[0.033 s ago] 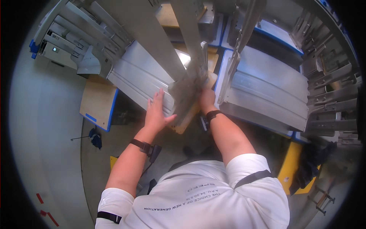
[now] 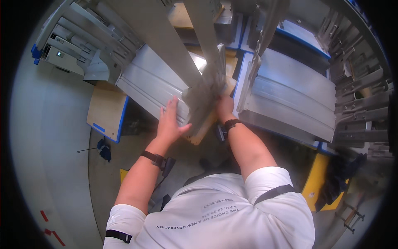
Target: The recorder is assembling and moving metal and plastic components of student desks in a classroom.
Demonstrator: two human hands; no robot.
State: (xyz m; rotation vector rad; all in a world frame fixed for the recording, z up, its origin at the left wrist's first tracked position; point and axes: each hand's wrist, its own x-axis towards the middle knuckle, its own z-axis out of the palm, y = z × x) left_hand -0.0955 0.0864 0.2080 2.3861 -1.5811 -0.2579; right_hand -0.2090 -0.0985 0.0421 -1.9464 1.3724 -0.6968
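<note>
Grey metal strip (image 2: 207, 89), long and narrow, runs from the top centre of the head view down to just above the middle of the frame, its lower end tilted and sitting between the two hands. The left hand (image 2: 171, 120) lies left of that lower end, palm spread flat with fingers apart, pressed against the edge of a ribbed metal panel (image 2: 151, 81) and touching the strip's lower left side. The right hand (image 2: 224, 107) is just right of the strip's end, its fingers curled around the strip's lower edge from behind; how firm the hold is cannot be told, since the strip hides the fingertips. Both wrists carry dark bands. Under the strip's end a wooden board (image 2: 205, 126) peeks out, pale and slanted. A second ribbed panel (image 2: 290, 97) lies to the right of centre on a blue-edged frame. At left, a flat wooden pallet top with a blue rim (image 2: 105, 110) rests on the grey floor (image 2: 54, 137). Stacked metal profiles (image 2: 360, 95) fill the right edge. A yellow piece (image 2: 314, 178) lies at lower right.
</note>
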